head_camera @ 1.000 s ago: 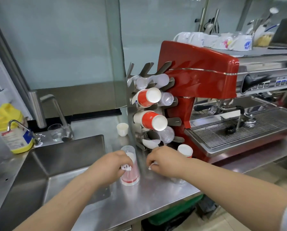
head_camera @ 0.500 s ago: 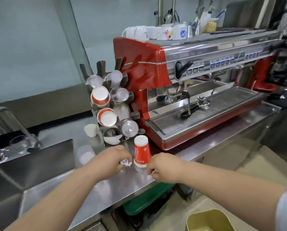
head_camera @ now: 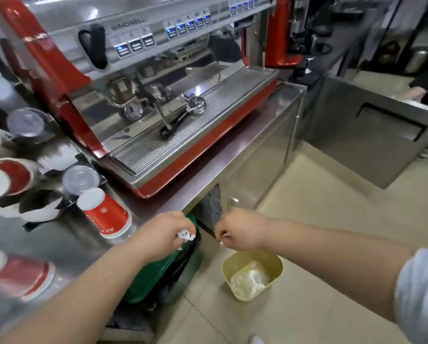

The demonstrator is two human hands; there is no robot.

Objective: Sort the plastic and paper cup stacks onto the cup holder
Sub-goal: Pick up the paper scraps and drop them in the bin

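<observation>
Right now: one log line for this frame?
left hand: grips crumpled scrap | right hand: pinches white scrap, above yellow bin | red paper cup stack: upside down on counter

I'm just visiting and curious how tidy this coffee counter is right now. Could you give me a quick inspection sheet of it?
Surface: steel counter, bare along its front edge.
Job's things: cup holder at the left, with red paper cups and clear plastic cups in its slots; upside-down red paper cup stack standing on the counter beside it; another red cup, blurred, nearer.
Clutter: nothing seen.
Hands: left hand grips crumpled white scrap; right hand pinches a small white bit, both past the counter edge.
Cables: nothing seen.
Surroundings: red espresso machine; green bin and yellow bin on the floor.
</observation>
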